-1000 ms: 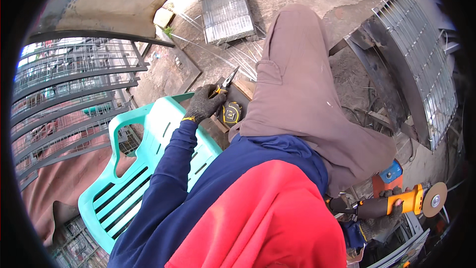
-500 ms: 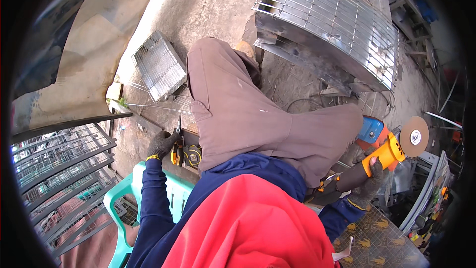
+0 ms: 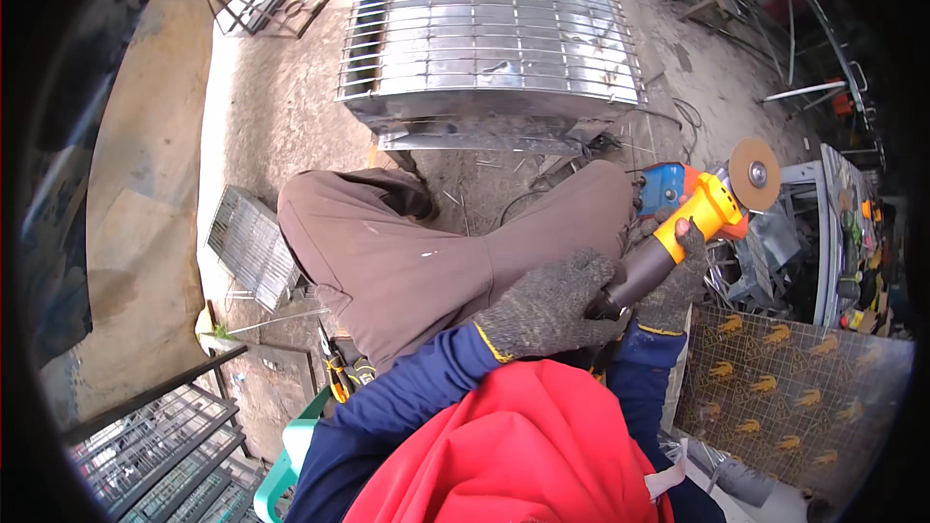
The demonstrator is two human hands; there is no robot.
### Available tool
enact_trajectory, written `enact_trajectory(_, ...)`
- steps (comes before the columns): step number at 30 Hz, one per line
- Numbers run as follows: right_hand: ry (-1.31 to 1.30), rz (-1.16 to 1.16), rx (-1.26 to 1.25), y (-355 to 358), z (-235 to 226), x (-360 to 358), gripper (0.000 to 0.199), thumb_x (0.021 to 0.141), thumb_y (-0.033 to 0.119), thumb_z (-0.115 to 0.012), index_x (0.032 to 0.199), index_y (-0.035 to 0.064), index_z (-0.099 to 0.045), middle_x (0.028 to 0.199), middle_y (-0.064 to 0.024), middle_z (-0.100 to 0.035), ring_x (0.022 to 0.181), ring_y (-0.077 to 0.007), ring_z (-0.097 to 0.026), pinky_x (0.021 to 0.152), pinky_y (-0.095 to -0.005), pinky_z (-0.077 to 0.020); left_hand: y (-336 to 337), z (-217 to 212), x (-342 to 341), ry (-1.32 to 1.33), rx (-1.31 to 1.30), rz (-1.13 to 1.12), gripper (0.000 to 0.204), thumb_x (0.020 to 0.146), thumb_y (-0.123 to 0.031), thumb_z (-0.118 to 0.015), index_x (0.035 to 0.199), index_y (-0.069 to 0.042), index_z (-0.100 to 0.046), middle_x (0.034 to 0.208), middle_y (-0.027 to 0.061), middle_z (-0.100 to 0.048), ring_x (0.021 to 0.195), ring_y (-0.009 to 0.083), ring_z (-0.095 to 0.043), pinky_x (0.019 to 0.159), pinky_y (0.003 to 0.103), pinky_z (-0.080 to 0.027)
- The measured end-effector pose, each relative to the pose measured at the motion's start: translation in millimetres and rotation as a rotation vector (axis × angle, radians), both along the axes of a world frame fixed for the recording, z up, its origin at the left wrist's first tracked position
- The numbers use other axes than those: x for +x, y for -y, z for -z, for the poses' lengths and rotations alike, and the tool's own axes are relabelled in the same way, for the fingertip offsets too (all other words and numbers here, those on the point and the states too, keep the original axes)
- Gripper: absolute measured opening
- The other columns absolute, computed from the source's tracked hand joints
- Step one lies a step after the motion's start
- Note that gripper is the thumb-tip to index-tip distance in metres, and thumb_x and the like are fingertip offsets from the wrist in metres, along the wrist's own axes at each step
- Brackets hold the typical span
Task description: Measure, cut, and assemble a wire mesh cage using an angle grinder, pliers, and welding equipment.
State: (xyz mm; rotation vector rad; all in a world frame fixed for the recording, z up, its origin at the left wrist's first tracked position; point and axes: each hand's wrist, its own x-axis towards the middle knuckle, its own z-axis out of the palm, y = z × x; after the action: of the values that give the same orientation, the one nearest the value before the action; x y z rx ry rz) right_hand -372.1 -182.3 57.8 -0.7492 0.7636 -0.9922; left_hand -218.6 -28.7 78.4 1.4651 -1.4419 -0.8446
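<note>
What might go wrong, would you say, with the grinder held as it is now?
No guard shows on the disc of the yellow grinder, so fragments could fly. The right hand grips near that disc, so a slip might catch its glove. The loose red cloth might snag if the disc swings close.

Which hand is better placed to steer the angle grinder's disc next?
Probably the right hand: it grips the angle grinder nearer the disc, while the left hand is at the dark rear end.

2 gloved hands (image 3: 552, 305) | 1 angle grinder (image 3: 696, 221) | 1 brown disc (image 3: 742, 182) | 1 large grid-topped box (image 3: 504, 48), upper centre
</note>
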Motion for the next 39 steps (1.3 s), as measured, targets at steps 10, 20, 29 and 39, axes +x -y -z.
enact_trajectory(10,-0.010,0.577,-0.025,-9,15,-35,0.051,0.090,0.035,-0.067,0.131,0.0138,-0.046,0.098,-0.0055,-0.054,0.069,-0.0193,-0.059,0.058,-0.0358,-0.0539,27,47,-64,-0.232,0.116,-0.090,0.052,0.083,-0.033,-0.077,0.120,-0.003,-0.056,0.103,0.0170,-0.064,0.092,0.0308,-0.065,0.081,0.041,-0.051)
enact_trajectory(20,0.155,0.586,-0.040,28,39,-136,0.054,0.082,0.025,-0.071,0.129,0.0115,-0.048,0.099,-0.0065,-0.058,0.082,-0.0216,-0.062,0.069,-0.0378,-0.0566,6,19,12,-0.230,0.376,0.052,0.020,0.087,-0.011,-0.069,0.104,-0.003,-0.063,0.100,0.0144,-0.064,0.093,0.0278,-0.064,0.082,0.037,-0.049)
enact_trajectory(29,0.196,0.939,-0.105,98,51,-281,0.046,0.078,0.025,-0.079,0.114,0.0130,-0.052,0.107,-0.0116,-0.061,0.099,-0.0327,-0.063,0.090,-0.0561,-0.0532,-95,50,184,-0.032,0.152,-0.851,0.024,0.099,-0.015,-0.061,0.116,0.001,-0.063,0.100,0.0056,-0.064,0.090,0.0132,-0.059,0.083,0.028,-0.049)
enact_trajectory(39,-0.955,1.194,0.493,76,198,-361,0.104,0.058,0.016,-0.086,0.142,-0.0039,-0.029,0.123,-0.0179,-0.057,0.100,-0.0302,-0.063,0.087,-0.0427,-0.0522,-141,69,187,-0.004,0.118,-1.078,0.027,0.098,-0.023,-0.061,0.113,-0.001,-0.064,0.096,0.0025,-0.062,0.083,0.0118,-0.056,0.076,0.027,-0.047)
